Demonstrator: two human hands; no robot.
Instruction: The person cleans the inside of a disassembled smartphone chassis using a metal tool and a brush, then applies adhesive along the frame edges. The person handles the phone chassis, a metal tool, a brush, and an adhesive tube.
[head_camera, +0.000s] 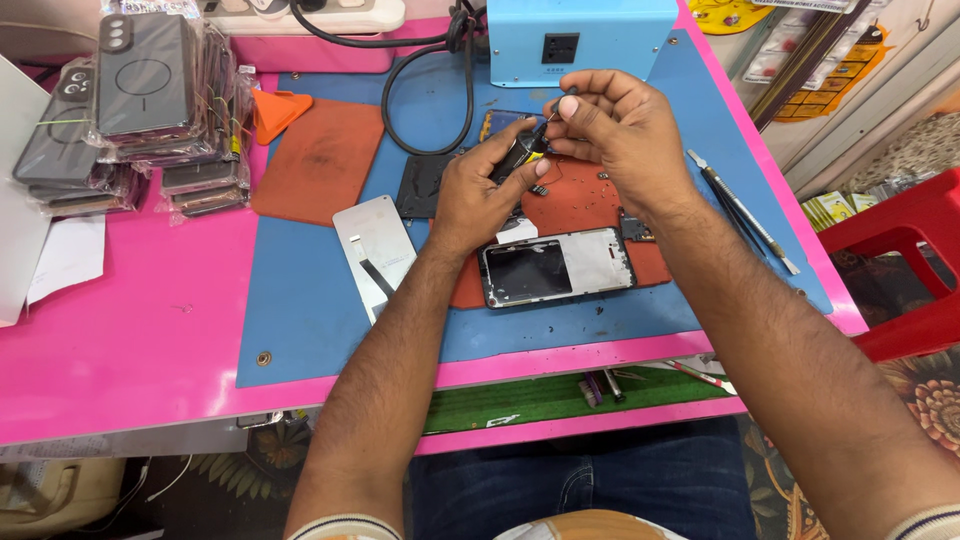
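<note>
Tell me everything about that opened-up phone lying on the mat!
The opened phone is a flat rectangle lying longways on the red-brown mat, which sits on a blue mat. Its frame looks like silvery metal, with a dark, shiny panel filling most of the left part and a paler part at the right end. Its insides face up. Neither hand touches it; the left hand and right hand work just above and behind it.

Both forearms were bare from the wrist up, lightly haired, and the hands, left (478, 198) and right (618, 128), wore no gloves. Below the pink surface (130, 340) dark blue jeans (600, 480) covered the lap. Nearest the camera, striped sleeve cuffs (345, 526), seemingly cream and dark, edged both arms.
</note>
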